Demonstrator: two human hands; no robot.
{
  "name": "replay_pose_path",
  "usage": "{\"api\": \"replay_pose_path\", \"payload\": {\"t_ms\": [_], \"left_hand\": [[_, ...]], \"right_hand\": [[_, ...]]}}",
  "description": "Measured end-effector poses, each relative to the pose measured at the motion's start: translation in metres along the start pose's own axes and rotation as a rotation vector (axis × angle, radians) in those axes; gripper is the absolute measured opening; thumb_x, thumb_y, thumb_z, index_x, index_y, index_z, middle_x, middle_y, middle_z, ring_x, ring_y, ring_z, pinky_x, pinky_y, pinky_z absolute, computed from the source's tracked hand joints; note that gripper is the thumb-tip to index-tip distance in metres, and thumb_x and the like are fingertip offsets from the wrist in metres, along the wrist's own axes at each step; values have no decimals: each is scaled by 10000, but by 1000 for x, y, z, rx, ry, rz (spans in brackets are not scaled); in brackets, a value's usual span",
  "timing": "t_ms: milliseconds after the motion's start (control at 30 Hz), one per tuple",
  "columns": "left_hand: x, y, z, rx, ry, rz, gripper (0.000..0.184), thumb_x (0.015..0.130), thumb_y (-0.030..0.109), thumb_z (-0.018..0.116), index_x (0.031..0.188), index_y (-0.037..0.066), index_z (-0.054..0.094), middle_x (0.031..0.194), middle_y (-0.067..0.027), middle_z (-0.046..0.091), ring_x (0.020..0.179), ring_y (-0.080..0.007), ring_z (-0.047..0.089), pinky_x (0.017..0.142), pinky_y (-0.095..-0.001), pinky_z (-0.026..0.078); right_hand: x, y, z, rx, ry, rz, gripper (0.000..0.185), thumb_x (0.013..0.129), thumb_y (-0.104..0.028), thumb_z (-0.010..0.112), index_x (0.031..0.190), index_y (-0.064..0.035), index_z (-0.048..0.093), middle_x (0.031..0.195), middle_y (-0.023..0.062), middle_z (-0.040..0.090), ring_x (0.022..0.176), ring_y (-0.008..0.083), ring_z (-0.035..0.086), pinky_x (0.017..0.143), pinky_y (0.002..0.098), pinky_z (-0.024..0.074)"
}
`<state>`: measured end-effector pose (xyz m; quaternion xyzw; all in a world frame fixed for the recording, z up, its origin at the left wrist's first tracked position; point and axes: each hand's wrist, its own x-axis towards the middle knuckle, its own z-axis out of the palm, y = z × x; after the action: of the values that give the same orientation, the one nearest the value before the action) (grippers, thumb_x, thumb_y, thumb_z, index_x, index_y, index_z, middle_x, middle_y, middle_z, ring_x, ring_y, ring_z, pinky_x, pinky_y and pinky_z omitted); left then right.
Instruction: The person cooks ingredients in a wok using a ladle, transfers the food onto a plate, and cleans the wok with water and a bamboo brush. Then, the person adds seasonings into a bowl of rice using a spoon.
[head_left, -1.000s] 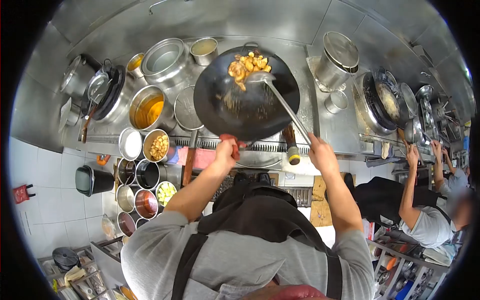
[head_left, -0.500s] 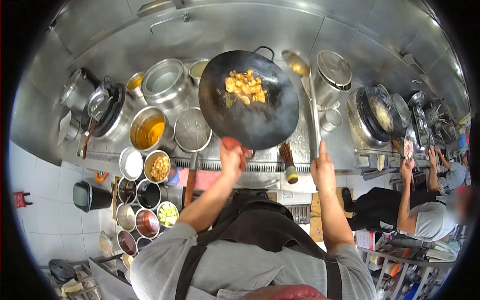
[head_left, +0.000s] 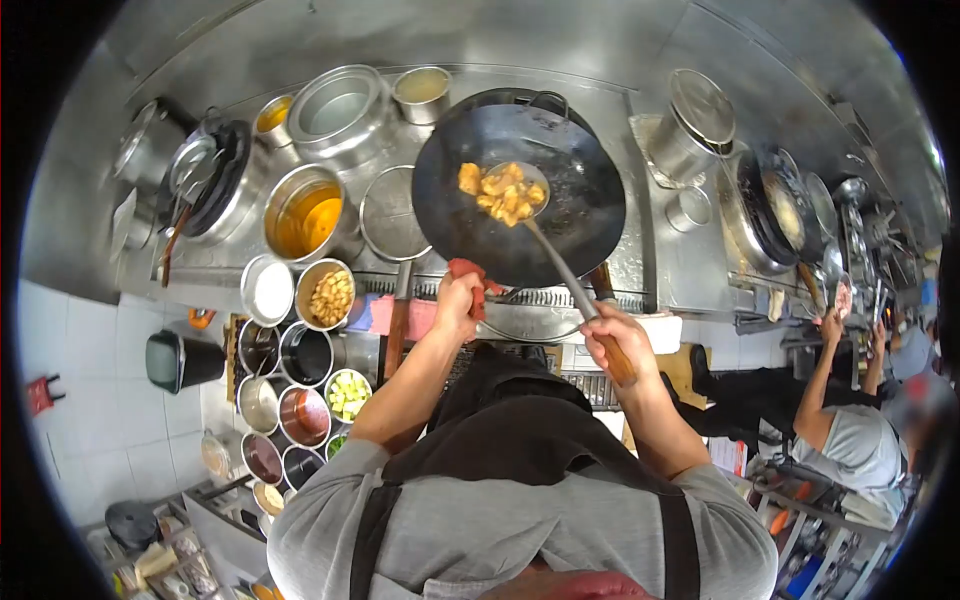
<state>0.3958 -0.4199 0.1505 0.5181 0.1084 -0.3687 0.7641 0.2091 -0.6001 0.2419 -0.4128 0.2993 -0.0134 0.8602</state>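
Note:
A black wok (head_left: pixel 585 205) sits over the stove, its loop handle on the far side. At its near left edge my left hand (head_left: pixel 457 305) is closed on a folded red cloth (head_left: pixel 470 270) against the rim; the exact grip is hidden. My right hand (head_left: pixel 622 338) is wrapped round the wooden grip of a ladle (head_left: pixel 562 262), whose bowl reaches into the wok. Golden-brown chunks of food (head_left: pixel 507 197) lie in and around the bowl. Left of the wok rests a round wire strainer (head_left: pixel 396 215), near my left hand.
To the left stand a pot of orange liquid (head_left: pixel 305 215), a large lidded pot (head_left: pixel 338 105) and several ingredient containers, including diced green vegetables (head_left: pixel 349 395). A tall pot (head_left: pixel 690 135) and steel cup (head_left: pixel 688 210) are at right. Another person (head_left: pixel 850 440) works further right.
The ladle has swung from beside the wok into it, under the food chunks. My right hand has moved left and nearer my body. The wok has shifted slightly right, and its steam has thinned.

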Motion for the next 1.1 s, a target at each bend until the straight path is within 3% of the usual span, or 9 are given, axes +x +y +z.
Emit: {"api": "replay_pose_path", "payload": {"t_ms": [67,133,167,233,367,567,800,967,1100], "left_hand": [[7,-18,-12,3,-5,105,165,721,12,484,879,54,509,658,-74,545,578,-207,596,333,-311,326],[29,-47,-60,4,-142,-44,171,738,22,511,902,69,510,759,-81,596,617,-184,613,353,-284,378],[-17,-9,-18,7,-77,12,182,759,37,517,932,95,518,784,-77,616,596,-161,610,350,-260,375],[4,-21,-37,161,-58,133,212,764,67,501,966,119,536,648,-52,587,474,-138,534,323,-235,326],[-14,14,-35,180,-47,129,322,631,51,512,945,121,527,627,-31,517,464,-117,491,286,-233,247],[-65,31,-45,189,-200,214,310,588,-13,460,896,-5,496,762,-91,509,592,-242,604,514,-316,513],[-127,-1,-47,298,-472,108,385,591,-19,448,973,-20,487,834,-123,527,592,-289,594,574,-392,525],[-145,-30,-53,467,-511,85,408,568,-39,448,972,-3,498,853,-107,537,773,-256,579,663,-362,517],[-167,-56,-31,542,-717,-37,382,559,-51,436,935,-3,481,839,-115,528,719,-272,591,644,-375,534]], "right_hand": [[-16,8,-12,15,65,88,603,766,-71,561,1307,99,354,786,117,582,489,125,481,357,229,357],[-37,17,-3,31,120,100,651,757,-78,606,1326,90,338,752,89,573,502,124,497,375,235,364],[-48,18,-1,52,93,116,698,756,-75,633,1354,93,312,720,63,548,516,120,507,398,239,367],[-70,28,3,158,54,39,697,779,-67,617,1384,62,296,755,55,548,566,115,526,414,236,381],[-93,69,-8,247,27,-70,676,785,-20,574,1393,58,286,763,88,547,524,138,537,402,258,425],[-165,104,-13,275,37,-196,689,790,-3,551,1410,61,256,765,81,535,515,128,535,386,240,428],[-269,159,-16,372,148,-306,682,786,8,555,1403,63,272,758,80,539,503,127,532,375,240,428],[-327,213,-17,437,294,-395,689,789,8,563,1411,32,268,735,73,540,500,130,529,384,238,428],[-362,254,-18,493,367,-448,685,803,5,557,1417,18,254,743,69,543,504,129,528,400,241,434]]}}
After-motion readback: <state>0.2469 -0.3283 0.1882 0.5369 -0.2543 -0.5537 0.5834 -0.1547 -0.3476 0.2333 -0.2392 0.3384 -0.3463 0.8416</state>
